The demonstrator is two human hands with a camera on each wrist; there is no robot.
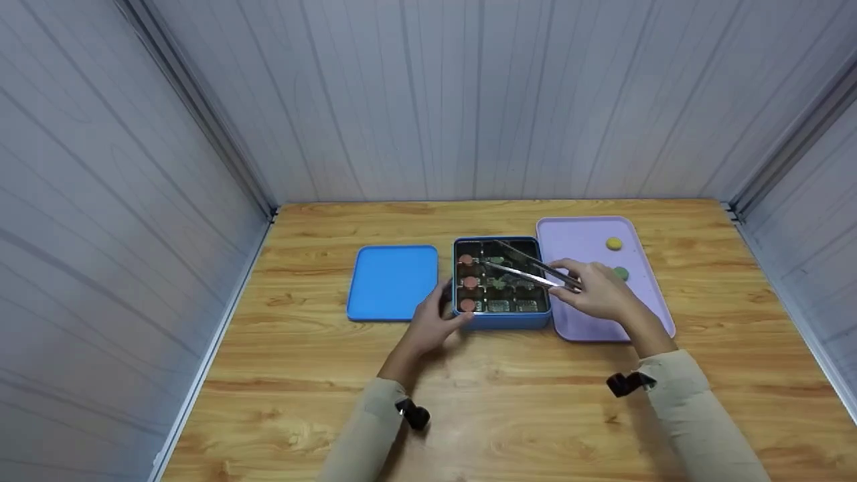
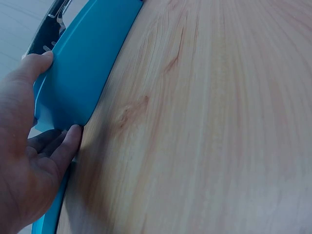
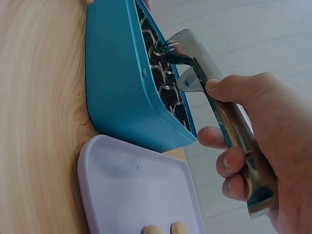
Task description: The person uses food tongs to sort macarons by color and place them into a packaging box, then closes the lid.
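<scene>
Tongs [image 1: 529, 268] gripped by the right hand [image 1: 599, 294] point up-left into the tin [image 1: 502, 320], steadied by the left hand [image 1: 432, 325].

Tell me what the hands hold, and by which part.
Right hand grips metal tongs near their closed handle end. Left hand holds the blue box at its near left corner.

A wooden table [image 1: 535, 415] (light grain) carries a blue lid [image 1: 392, 282], blue tin [image 1: 502, 320], lilac tray [image 1: 582, 237].

Near half of table [image 1: 535, 415] open. Blue lid [image 1: 392, 281], tin [image 1: 502, 320], lilac tray [image 1: 582, 241] block mid-row, touching or just beside; walls box three sides.
</scene>
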